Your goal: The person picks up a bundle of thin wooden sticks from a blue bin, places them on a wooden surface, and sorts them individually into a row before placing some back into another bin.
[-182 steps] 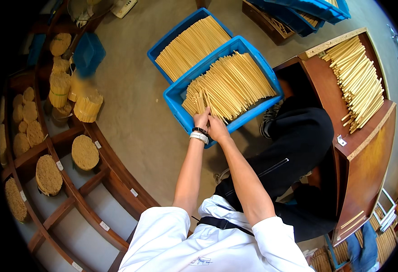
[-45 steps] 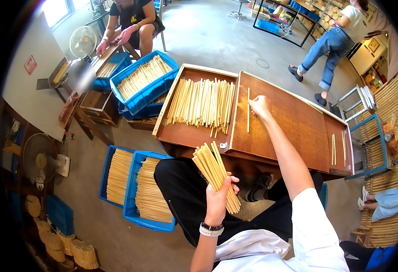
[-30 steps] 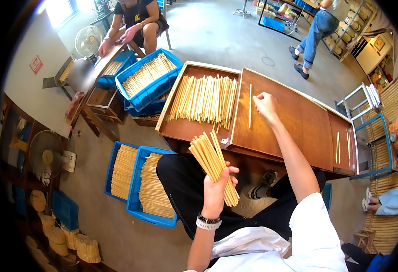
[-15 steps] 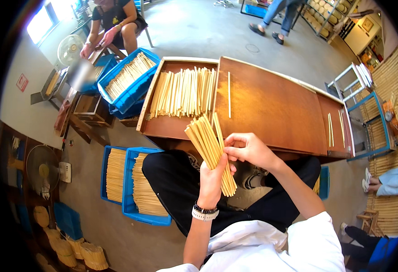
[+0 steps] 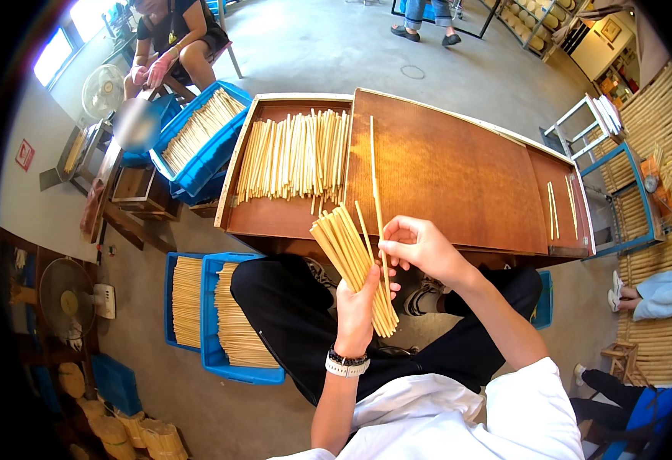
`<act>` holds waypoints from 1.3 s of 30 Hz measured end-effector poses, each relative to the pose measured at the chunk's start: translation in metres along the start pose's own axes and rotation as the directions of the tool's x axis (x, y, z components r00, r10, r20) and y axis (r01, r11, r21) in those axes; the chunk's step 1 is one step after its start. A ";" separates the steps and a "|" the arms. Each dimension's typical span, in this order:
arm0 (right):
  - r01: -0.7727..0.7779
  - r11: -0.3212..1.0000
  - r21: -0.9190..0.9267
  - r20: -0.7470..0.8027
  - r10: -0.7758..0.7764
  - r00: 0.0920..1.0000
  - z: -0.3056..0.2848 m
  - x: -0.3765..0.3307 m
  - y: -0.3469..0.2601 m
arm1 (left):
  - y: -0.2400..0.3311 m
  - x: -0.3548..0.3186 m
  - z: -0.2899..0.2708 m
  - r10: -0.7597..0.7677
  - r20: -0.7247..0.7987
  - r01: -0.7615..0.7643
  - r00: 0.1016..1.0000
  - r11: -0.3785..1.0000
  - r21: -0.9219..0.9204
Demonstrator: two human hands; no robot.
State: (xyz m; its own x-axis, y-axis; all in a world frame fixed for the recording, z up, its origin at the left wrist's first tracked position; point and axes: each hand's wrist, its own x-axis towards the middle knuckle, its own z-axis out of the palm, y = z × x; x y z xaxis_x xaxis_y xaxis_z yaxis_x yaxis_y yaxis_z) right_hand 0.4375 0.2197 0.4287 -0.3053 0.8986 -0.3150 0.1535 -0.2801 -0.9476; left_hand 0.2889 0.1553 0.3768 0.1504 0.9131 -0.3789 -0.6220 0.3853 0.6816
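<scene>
My left hand (image 5: 357, 310) is wrapped round a fanned bundle of thin wooden sticks (image 5: 344, 244) held upright above my lap. Beside it, my right hand (image 5: 422, 249) pinches a single stick (image 5: 379, 218) that stands apart at the bundle's right side. That stick's lower end runs down by the left hand's fingers. Another lone stick (image 5: 373, 149) lies on the brown wooden board (image 5: 451, 169) ahead; its near end meets the pinched stick's top in the view. My right fingertips partly hide the pinched stick.
Many sticks (image 5: 294, 157) fill the left tray section (image 5: 275, 221); a few sticks (image 5: 553, 211) lie at the right end. Blue crates (image 5: 242, 376) of sticks stand left of my legs, and another blue crate (image 5: 190, 180) beyond. A co-worker (image 5: 175, 46) sits at the far left.
My right hand has drawn one stick up and away from the bundle's right side. The whole scene has shifted slightly left as my head turned. The co-worker's hands have moved closer together.
</scene>
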 end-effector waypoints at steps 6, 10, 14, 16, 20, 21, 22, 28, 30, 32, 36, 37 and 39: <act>0.141 0.990 -0.003 -0.206 -0.139 0.969 -0.031 0.044 -0.006 | -0.001 -0.001 -0.016 0.027 -0.041 -0.027 0.999 1.000 -0.016; 0.155 0.976 -0.154 -0.390 -0.204 0.898 -0.066 0.109 0.011 | 0.001 -0.002 -0.021 0.043 -0.015 -0.043 0.999 0.998 -0.044; 0.079 0.964 -0.254 -0.505 -0.201 0.839 -0.092 0.166 0.045 | 0.004 -0.002 -0.017 0.029 0.000 -0.029 1.000 0.998 -0.063; 0.029 0.954 -0.298 -0.538 -0.192 0.821 -0.087 0.180 0.048 | 0.004 -0.004 -0.021 0.033 -0.009 -0.033 0.999 0.997 -0.066; -0.095 0.925 -0.369 -0.593 -0.155 0.790 -0.074 0.186 0.041 | 0.004 -0.006 -0.028 0.045 -0.028 -0.046 0.999 0.997 -0.066; -0.133 0.916 -0.378 -0.608 -0.138 0.782 -0.070 0.186 0.038 | 0.004 -0.006 -0.029 0.048 -0.034 -0.050 0.998 0.997 -0.066; -0.152 0.898 -0.413 -0.621 -0.156 0.768 -0.073 0.187 0.040 | 0.003 -0.005 -0.029 0.046 -0.031 -0.048 0.998 0.997 -0.066; -0.200 0.791 -0.578 -0.637 -0.284 0.716 -0.074 0.196 0.040 | 0.002 -0.006 -0.028 0.033 -0.031 -0.035 0.999 0.998 -0.060; -0.209 0.789 -0.578 -0.646 -0.286 0.708 -0.067 0.191 0.040 | 0.004 -0.006 -0.027 0.030 -0.027 -0.032 0.999 0.998 -0.060; -0.189 0.781 -0.596 -0.642 -0.321 0.697 -0.067 0.193 0.038 | 0.003 -0.005 -0.026 0.039 -0.012 -0.040 0.999 0.997 -0.060; -0.182 0.789 -0.587 -0.651 -0.327 0.685 -0.069 0.190 0.036 | 0.001 -0.006 -0.023 0.045 -0.014 -0.046 0.999 0.997 -0.059; -0.174 0.788 -0.591 -0.647 -0.334 0.686 -0.069 0.189 0.036 | 0.000 -0.006 -0.024 0.052 -0.012 -0.053 0.999 0.996 -0.071; -0.167 0.791 -0.589 -0.645 -0.336 0.686 -0.068 0.188 0.034 | -0.002 -0.007 -0.025 0.040 -0.019 -0.041 0.999 0.997 -0.073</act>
State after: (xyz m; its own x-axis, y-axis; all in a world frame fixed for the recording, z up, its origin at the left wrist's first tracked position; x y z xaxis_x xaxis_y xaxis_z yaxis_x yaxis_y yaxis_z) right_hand 0.4494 0.4017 0.3407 0.3456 0.9285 0.1360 0.7256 -0.1725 -0.6661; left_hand 0.2695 0.1447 0.3626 0.1107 0.9249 -0.3637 -0.6818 0.3369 0.6493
